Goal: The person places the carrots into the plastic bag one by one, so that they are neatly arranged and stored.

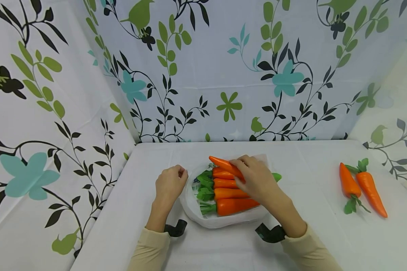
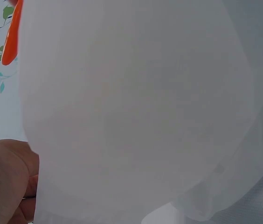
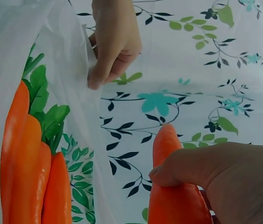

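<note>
My right hand (image 1: 257,178) grips an orange carrot (image 1: 224,165) above the white plastic bag (image 1: 208,223), its tapered tip pointing left. Inside the open bag several carrots (image 1: 237,207) lie side by side, with green leafy tops (image 1: 205,186) toward the left. At the bag's left edge, my left hand (image 1: 169,184) pinches the rim; the right wrist view shows thumb and fingers on the thin plastic. Most of the left wrist view is covered by the bag's side (image 2: 136,102), with part of the left hand (image 2: 5,179) at lower left.
Two more carrots with leaves, a shorter carrot (image 1: 349,182) and a longer carrot (image 1: 372,192), lie on the white tabletop (image 1: 312,180) at the right. A leaf-patterned curtain (image 1: 196,101) hangs behind the table. Dark straps (image 1: 271,233) are at both wrists.
</note>
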{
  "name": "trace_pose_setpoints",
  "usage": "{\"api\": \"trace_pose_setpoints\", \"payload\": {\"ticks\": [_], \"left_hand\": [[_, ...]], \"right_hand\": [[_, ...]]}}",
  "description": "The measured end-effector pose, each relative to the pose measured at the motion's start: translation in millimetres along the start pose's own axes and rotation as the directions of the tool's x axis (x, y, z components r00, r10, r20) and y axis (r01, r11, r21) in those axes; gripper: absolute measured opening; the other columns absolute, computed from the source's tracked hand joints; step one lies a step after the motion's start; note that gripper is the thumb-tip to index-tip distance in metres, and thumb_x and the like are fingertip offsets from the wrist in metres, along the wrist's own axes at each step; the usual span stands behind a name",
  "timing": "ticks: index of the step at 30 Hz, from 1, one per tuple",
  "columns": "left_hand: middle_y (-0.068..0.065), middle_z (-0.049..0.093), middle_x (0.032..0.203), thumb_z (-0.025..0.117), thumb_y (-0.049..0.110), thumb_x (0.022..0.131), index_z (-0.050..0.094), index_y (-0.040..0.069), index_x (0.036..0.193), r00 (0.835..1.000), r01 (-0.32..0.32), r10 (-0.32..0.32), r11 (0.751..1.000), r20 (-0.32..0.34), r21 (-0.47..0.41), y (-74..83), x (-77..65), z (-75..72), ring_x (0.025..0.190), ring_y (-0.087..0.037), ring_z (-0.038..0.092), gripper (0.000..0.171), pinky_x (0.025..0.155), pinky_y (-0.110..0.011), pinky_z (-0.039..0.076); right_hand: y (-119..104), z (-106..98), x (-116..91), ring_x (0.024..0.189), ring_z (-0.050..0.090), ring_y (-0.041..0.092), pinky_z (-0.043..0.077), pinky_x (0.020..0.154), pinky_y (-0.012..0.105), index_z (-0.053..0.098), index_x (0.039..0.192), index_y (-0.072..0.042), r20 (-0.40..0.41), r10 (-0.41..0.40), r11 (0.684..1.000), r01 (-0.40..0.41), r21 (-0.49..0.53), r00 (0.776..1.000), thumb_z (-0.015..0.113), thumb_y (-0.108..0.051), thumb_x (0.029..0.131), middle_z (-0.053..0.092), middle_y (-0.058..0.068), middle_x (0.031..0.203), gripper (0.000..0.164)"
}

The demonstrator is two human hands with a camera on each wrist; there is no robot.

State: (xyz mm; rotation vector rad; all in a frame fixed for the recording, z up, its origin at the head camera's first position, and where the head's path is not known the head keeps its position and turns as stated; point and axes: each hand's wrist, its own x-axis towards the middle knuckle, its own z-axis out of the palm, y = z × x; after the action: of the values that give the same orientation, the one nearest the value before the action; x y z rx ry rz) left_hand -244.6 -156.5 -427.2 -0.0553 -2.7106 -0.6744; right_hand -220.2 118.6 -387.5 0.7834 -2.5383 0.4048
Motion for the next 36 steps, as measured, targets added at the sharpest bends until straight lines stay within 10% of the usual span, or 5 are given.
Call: {"api": "trace_pose_setpoints", "payload": {"ticks": [25,36], "left_hand": [[-0.004,0.075,0.083,0.062,0.024,0.095,0.076,0.008,0.093,1.0,0.007,-0.008,1.0,0.014,0.007,-0.1,1.2,0.0,0.066,-0.02,0.066,0.022,0.058,-0.038,0.053],[-0.005,0.075,0.083,0.061,0.024,0.095,0.076,0.008,0.093,1.0,0.004,-0.004,1.0,0.002,0.004,-1.1,1.3,0.3,0.067,-0.02,0.067,0.022,0.058,-0.038,0.054]], "right_hand": [[-13.3,35.4,-0.8,0.109,0.062,0.027,0.052,0.098,0.043,0.063,0.124,-0.009,0.087,-0.089,0.996,0.085,0.039,0.992,0.076,-0.006,0.086,0.064,0.008,0.119,0.041],[0.4,50.8,-2.4,0.11,0.063,0.028,0.052,0.099,0.045,0.062,0.123,-0.009,0.181,-0.011,1.0,0.005,0.031,0.983,0.072,-0.003,0.087,0.064,0.008,0.119,0.039]]}}
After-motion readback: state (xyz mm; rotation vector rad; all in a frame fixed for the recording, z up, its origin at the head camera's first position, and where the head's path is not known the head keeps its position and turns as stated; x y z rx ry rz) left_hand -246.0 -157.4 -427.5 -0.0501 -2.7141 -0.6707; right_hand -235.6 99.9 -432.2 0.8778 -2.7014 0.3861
